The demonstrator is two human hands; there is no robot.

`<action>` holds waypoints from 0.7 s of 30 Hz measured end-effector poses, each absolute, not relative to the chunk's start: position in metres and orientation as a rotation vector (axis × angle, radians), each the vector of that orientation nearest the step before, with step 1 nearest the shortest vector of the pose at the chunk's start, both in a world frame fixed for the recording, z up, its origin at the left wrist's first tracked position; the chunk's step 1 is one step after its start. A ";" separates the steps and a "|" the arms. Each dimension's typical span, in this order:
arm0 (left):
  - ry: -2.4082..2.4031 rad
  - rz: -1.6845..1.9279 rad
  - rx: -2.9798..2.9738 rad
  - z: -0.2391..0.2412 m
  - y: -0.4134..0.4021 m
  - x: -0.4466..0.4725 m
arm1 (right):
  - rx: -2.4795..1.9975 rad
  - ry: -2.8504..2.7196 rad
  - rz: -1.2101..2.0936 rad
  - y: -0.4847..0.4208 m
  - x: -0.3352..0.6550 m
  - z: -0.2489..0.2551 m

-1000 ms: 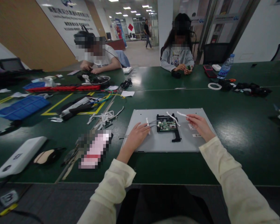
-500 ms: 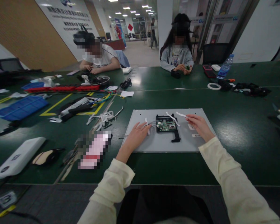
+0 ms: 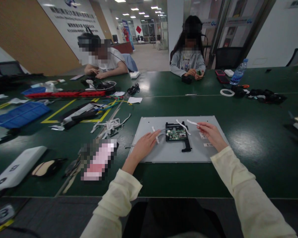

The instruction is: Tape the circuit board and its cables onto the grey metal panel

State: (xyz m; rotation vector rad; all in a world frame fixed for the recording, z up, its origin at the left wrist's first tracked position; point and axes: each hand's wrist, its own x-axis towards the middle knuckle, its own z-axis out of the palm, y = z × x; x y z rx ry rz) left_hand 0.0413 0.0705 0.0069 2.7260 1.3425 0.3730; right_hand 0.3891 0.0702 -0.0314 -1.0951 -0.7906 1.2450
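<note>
A flat grey panel (image 3: 171, 153) lies on the green table in front of me. A green circuit board (image 3: 175, 133) in a black frame sits near its middle, with white tape strips over its top. My left hand (image 3: 144, 145) rests flat on the panel's left part, fingers stretched over a white strip (image 3: 153, 129) and thin cables. My right hand (image 3: 212, 134) pinches the end of a white tape strip (image 3: 192, 122) just right of the board.
To my left lie a blurred pink item (image 3: 97, 162), a white device (image 3: 16, 168), loose white strips (image 3: 109, 125) and a blue tray (image 3: 20, 114). Two people work at the far side. A water bottle (image 3: 238, 71) and tape roll (image 3: 227, 92) sit far right.
My hands stay almost where they were. The view has shifted slightly, so the panel and both hands sit a little lower and to the left.
</note>
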 end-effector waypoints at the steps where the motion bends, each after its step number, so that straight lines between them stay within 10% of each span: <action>1: 1.344 0.414 2.691 0.007 0.071 0.041 | -1.097 -0.790 1.244 0.070 0.389 -0.031; 21: 1.460 0.390 2.521 -0.005 0.096 0.037 | -1.091 -0.789 1.236 0.067 0.387 -0.022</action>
